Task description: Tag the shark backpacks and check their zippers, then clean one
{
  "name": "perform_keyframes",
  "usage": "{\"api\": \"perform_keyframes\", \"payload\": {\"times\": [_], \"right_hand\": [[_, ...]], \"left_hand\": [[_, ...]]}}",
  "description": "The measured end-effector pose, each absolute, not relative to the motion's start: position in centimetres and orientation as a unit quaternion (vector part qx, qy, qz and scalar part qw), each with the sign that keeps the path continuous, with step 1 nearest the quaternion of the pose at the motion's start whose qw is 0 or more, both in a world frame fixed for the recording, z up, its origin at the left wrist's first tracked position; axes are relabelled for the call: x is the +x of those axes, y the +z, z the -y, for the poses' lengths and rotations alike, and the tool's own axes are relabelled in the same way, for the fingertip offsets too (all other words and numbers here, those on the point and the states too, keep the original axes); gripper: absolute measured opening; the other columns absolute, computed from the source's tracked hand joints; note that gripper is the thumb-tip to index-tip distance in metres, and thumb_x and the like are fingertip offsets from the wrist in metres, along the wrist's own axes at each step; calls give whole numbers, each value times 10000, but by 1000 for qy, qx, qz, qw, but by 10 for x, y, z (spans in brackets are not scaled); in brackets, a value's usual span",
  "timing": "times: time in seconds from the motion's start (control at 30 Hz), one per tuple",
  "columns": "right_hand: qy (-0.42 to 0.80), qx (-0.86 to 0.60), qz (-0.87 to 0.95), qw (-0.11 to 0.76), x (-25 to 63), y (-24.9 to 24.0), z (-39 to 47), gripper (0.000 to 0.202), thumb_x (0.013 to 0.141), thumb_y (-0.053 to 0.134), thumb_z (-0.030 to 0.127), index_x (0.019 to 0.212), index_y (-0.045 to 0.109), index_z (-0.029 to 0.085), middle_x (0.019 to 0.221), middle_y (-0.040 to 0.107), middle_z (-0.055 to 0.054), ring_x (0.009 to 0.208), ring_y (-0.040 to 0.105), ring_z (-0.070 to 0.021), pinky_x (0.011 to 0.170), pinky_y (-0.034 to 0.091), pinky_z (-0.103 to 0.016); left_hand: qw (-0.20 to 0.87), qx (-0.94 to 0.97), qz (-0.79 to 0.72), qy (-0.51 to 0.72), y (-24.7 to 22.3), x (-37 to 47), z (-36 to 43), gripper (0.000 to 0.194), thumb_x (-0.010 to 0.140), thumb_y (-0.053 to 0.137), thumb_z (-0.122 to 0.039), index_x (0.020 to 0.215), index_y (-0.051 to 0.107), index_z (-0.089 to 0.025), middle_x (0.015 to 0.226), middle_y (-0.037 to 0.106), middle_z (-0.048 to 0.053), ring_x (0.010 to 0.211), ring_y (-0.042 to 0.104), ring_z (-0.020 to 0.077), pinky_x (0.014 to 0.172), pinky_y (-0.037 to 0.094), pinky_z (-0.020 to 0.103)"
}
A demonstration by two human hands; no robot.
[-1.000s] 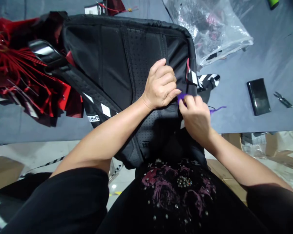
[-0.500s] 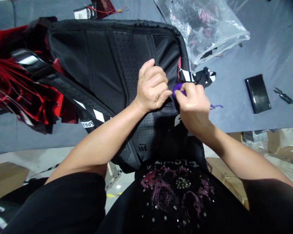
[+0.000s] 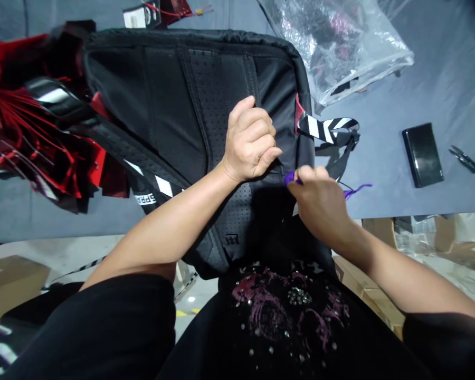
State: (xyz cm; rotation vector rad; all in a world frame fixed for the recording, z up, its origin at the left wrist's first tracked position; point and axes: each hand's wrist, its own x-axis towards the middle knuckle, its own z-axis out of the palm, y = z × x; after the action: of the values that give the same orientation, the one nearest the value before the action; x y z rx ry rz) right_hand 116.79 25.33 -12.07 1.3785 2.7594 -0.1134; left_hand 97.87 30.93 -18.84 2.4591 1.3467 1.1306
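Note:
A black backpack (image 3: 166,95) lies with its padded, perforated back panel up, reaching from the table to my body. Over the middle of the panel my left hand (image 3: 250,140) is closed, fingers curled in; whatever it may hold is hidden. My right hand (image 3: 320,195) is closed round a bundle of purple yarn (image 3: 290,178) at the bag's right edge. A loose purple tail hangs out on the far side of that hand. Just beyond it, a black-and-white striped strap (image 3: 320,129) loops out from the bag's side.
Red and black tags on red cords (image 3: 63,153) are heaped at left. A clear plastic bag (image 3: 348,53) lies at the back right. Further right on the grey table (image 3: 383,163) are a shiny black case (image 3: 423,154) and thread snips (image 3: 464,159). Cardboard boxes (image 3: 16,279) stand below.
My right hand has moved down and slightly right with the purple yarn. The striped strap now shows more of its loop. My left hand stays closed, almost unmoved over the bag.

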Motion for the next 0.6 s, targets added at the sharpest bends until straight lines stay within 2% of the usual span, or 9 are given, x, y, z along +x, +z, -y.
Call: {"api": "perform_keyframes", "payload": {"times": [0.13,0.23,0.3,0.43,0.53,0.6], "right_hand": [[6,497,-868,-13,1165,-119,-254,284,953,390,109,974,669,158,1006,600,-114,826,455,-215,566,252,-321],[-36,450,-892,32,1166,-116,-252,252,908,452,72,877,681,173,942,610,-95,805,457,-212,536,239,-312],[-42,466,-883,27,1166,-114,-253,237,895,471,65,855,676,178,933,604,-93,797,456,-208,529,240,-307],[14,493,-869,-33,1163,-119,-255,272,941,406,101,989,670,149,963,596,-125,815,453,-221,552,271,-323],[-20,437,-899,19,1163,-122,-255,244,914,451,83,910,682,162,947,601,-110,819,463,-223,546,270,-320],[-30,452,-891,27,1165,-120,-255,231,915,464,92,879,677,172,932,597,-100,808,466,-220,546,269,-321]], "left_hand": [[53,815,-469,335,-189,979,-308,630,896,100,-688,674,499,-254,821,622,16,1048,576,210,1200,121,485],[72,820,-476,309,-190,978,-308,650,875,109,-723,718,537,-260,864,627,16,1089,570,221,1187,157,512],[70,818,-487,297,-190,977,-307,664,871,102,-737,736,545,-261,865,621,20,1101,569,228,1180,189,525],[69,819,-498,277,-191,975,-306,641,883,138,-730,780,560,-259,876,615,25,1122,565,238,1171,231,534],[76,825,-492,268,-194,975,-305,594,897,193,-702,793,573,-256,885,618,21,1117,562,241,1165,234,540],[55,827,-480,287,-193,975,-305,559,916,213,-658,767,568,-253,873,620,16,1091,565,236,1165,219,539]]}}
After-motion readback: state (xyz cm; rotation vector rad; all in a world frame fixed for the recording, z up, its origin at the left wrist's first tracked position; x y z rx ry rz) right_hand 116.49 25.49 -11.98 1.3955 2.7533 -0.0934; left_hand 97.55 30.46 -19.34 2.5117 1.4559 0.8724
